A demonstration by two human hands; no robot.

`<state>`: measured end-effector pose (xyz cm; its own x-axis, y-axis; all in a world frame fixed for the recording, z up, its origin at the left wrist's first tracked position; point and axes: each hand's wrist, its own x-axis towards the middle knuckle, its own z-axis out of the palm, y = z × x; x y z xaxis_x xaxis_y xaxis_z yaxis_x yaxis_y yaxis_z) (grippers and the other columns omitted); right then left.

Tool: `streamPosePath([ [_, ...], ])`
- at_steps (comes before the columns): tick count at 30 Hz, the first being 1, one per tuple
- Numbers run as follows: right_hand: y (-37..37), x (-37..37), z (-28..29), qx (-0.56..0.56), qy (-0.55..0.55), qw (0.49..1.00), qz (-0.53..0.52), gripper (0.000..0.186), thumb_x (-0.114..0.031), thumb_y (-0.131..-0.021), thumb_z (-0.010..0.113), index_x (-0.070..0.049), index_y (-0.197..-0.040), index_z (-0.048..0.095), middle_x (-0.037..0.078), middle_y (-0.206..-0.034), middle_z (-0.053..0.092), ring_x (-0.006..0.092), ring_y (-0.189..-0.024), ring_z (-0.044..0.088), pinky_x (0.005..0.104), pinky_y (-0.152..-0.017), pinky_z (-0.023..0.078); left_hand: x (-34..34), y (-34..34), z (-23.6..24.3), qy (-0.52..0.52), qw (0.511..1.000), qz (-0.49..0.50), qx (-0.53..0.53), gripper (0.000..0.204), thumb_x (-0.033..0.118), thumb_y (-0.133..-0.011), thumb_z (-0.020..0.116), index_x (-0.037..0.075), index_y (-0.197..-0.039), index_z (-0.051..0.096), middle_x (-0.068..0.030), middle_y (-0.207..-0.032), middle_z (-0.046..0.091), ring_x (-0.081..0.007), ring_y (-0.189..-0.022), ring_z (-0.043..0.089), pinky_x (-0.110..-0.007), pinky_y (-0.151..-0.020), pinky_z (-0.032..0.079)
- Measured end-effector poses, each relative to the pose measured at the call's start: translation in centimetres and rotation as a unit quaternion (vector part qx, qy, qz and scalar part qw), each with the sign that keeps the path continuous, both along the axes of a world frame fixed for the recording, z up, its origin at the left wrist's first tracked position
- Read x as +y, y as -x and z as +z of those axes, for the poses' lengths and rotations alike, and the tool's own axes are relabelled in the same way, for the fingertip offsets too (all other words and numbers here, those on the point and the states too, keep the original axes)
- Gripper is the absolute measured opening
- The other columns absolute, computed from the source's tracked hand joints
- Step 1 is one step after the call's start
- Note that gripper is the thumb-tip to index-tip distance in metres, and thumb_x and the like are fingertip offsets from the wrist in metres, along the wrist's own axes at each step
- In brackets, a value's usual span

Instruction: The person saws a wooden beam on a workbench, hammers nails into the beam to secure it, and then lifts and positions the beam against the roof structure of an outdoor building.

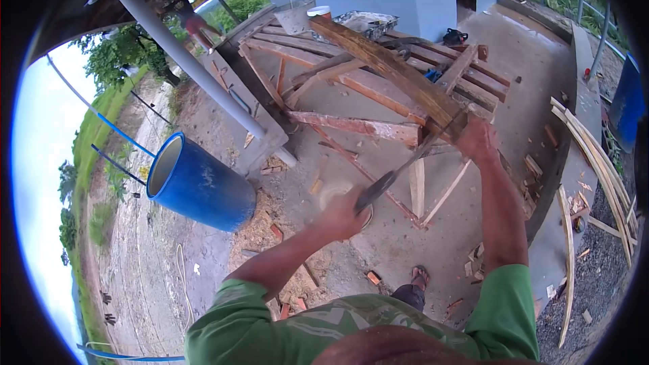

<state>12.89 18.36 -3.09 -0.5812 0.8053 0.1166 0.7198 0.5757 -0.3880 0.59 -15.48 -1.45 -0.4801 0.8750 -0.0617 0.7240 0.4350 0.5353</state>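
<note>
My left hand (343, 215) is closed round the dark handle of a machete (409, 162). Its narrow blade slants up and right, and its far part meets the near end of a thick brown wooden beam (385, 61). My right hand (477, 139) is closed on that same beam end, close beside the blade. The beam lies at a slant across a rough slatted wooden workbench (351, 120), its far end raised toward the back. Whether the blade cuts into the wood or only rests against it, I cannot tell.
A blue barrel (203, 182) stands at the left by a grey post (182, 47). Wood chips and offcuts litter the floor near my foot (420, 277). Long pale strips (598, 162) lean at the right. A bucket (295, 19) stands behind the bench; another person (193, 20) is far left.
</note>
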Motion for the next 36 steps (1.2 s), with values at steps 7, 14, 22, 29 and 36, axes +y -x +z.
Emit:
streamPosePath([
  [7, 2.1, -0.9, 2.9, 0.029, -0.004, 1.0, 0.005, 0.066, -0.053, -0.069, 0.083, -0.007, -0.114, 0.069, 0.024, -0.107, 0.07, 0.0401, -0.1, 0.068, 0.047, -0.089, 0.055, 5.4, 2.5, -1.6, -0.098, 0.995, -0.015, -0.007, 0.036, 0.014, -0.084, 0.069, -0.004, -0.112, 0.055, -0.0282, -0.081, 0.066, -0.0451, -0.078, 0.068, -0.047, -0.067, 0.054],
  [14, 1.0, -0.4, 0.9, 0.053, -0.013, 0.998, 0.009, 0.06, -0.047, -0.067, 0.087, -0.008, -0.108, 0.067, 0.021, -0.099, 0.072, 0.0377, -0.097, 0.07, 0.0487, -0.083, 0.056, 16.4, 0.9, -0.1, -0.108, 0.992, -0.045, -0.045, 0.059, 0.019, -0.087, 0.068, -0.001, -0.136, 0.044, -0.0322, -0.107, 0.065, -0.049, -0.107, 0.062, -0.051, -0.089, 0.051],
  [22, 1.9, -1.7, -0.7, 0.057, -0.064, 0.996, -0.018, 0.065, -0.042, -0.073, 0.082, -0.008, -0.123, 0.058, 0.021, -0.102, 0.072, 0.0396, -0.099, 0.069, 0.0488, -0.085, 0.055, 11.6, -1.3, 5.5, -0.127, 0.987, -0.101, 0.015, 0.06, 0.013, -0.093, 0.061, 0.009, -0.147, 0.037, -0.0309, -0.11, 0.065, -0.0492, -0.097, 0.064, -0.052, -0.087, 0.052],
  [29, 1.1, -0.3, -0.9, 0.034, -0.071, 0.997, 0.005, 0.059, -0.035, -0.075, 0.08, -0.005, -0.12, 0.056, 0.021, -0.101, 0.072, 0.0393, -0.099, 0.069, 0.0482, -0.086, 0.055, -6.5, -1.4, 6.0, -0.109, 0.989, -0.09, 0.052, 0.062, 0.007, -0.091, 0.063, 0.016, -0.148, 0.04, -0.0236, -0.114, 0.067, -0.044, -0.095, 0.068, -0.047, -0.081, 0.057],
  [36, 3.1, -1.4, 0.3, 0.055, -0.039, 0.996, 0.054, 0.056, -0.035, -0.076, 0.08, -0.005, -0.118, 0.059, 0.022, -0.099, 0.072, 0.0407, -0.096, 0.069, 0.048, -0.083, 0.056, 15.5, 0.9, 3.9, -0.189, 0.976, -0.091, 0.048, 0.056, 0.012, -0.092, 0.06, 0.013, -0.145, 0.04, -0.0316, -0.097, 0.066, -0.0504, -0.093, 0.063, -0.057, -0.082, 0.051],
])
